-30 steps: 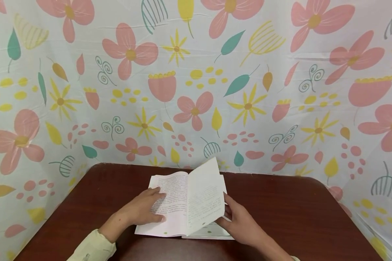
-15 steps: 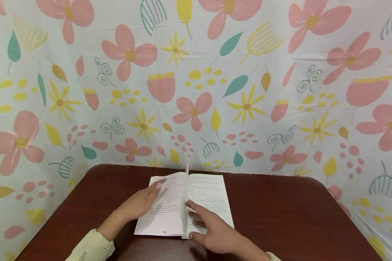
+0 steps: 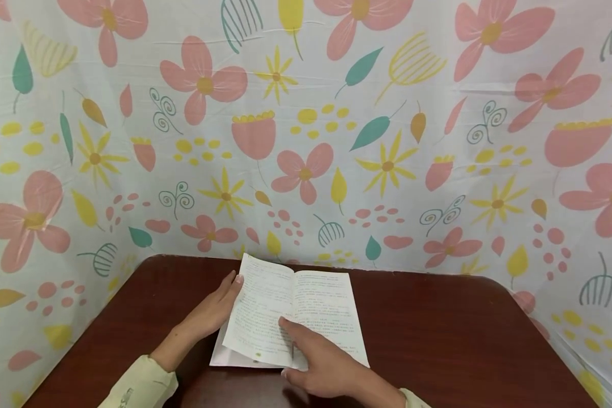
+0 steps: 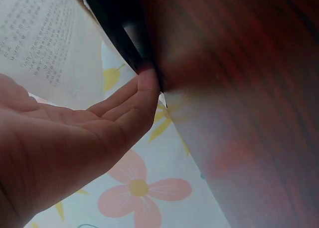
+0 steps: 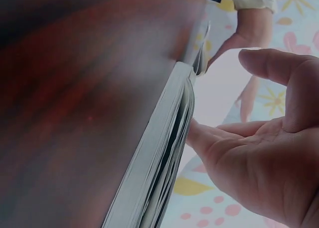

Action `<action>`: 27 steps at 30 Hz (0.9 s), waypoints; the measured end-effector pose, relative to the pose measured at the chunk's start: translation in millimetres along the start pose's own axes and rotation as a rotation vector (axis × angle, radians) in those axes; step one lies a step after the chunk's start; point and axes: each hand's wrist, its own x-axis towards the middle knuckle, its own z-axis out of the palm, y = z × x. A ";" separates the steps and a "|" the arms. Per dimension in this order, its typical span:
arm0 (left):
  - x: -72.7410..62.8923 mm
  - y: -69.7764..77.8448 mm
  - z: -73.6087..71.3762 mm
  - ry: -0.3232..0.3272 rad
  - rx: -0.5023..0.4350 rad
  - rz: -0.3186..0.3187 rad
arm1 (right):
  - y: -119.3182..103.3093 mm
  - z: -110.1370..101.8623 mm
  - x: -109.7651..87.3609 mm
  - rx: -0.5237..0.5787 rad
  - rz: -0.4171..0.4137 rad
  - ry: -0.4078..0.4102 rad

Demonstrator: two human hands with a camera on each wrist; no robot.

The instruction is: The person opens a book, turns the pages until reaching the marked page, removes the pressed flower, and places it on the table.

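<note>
An open book (image 3: 328,300) with printed pages lies on the dark table. Its loose leaf (image 3: 262,311) slants up over the left side, with the lower corner off the pages beneath. Beside the left edge of that leaf is my left hand (image 3: 209,311), fingers extended and thumb at the paper's edge. My right hand (image 3: 326,360) lies over the lower part of the book near the spine, its fingers stretched out. In the right wrist view, the thick page block (image 5: 154,158) shows edge-on, fingers (image 5: 202,138) reaching over it and the thumb apart from them.
The glossy brown tabletop (image 3: 438,323) extends around the book on all sides. Behind it hangs a white curtain (image 3: 306,141) printed with pink, yellow and green flowers and leaves. Light sleeves (image 3: 143,382) cover the forearms.
The leaf has swung from the right side over the spine to the left. My right hand has followed leftward to the spine; the left hand has drawn back to the book's left edge.
</note>
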 end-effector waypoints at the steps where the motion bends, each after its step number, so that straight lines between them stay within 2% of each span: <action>1: 0.0 0.0 -0.2 0.001 0.002 -0.002 | -0.4 0.0 1.6 -0.022 0.002 -0.005; 4: -0.2 0.2 -0.5 0.000 0.014 -0.013 | -0.2 0.5 6.5 -0.082 0.005 -0.008; 7: 0.8 -0.3 1.4 0.009 0.085 -0.001 | 0.4 -0.3 9.4 -0.121 0.035 0.000; 13: 1.4 -1.0 7.0 -0.001 0.232 0.157 | 1.0 -3.3 6.2 -0.179 0.104 0.005; 19: -2.9 -1.7 7.9 -0.048 0.339 0.178 | 3.4 -4.4 2.3 -0.288 0.080 0.001; 23: -4.7 -3.6 8.0 -0.091 0.363 0.210 | 7.5 -6.6 0.4 -0.395 0.054 -0.010; 27: -5.5 -4.0 7.1 -0.111 0.366 0.234 | 12.3 -11.8 0.3 -0.430 0.012 -0.005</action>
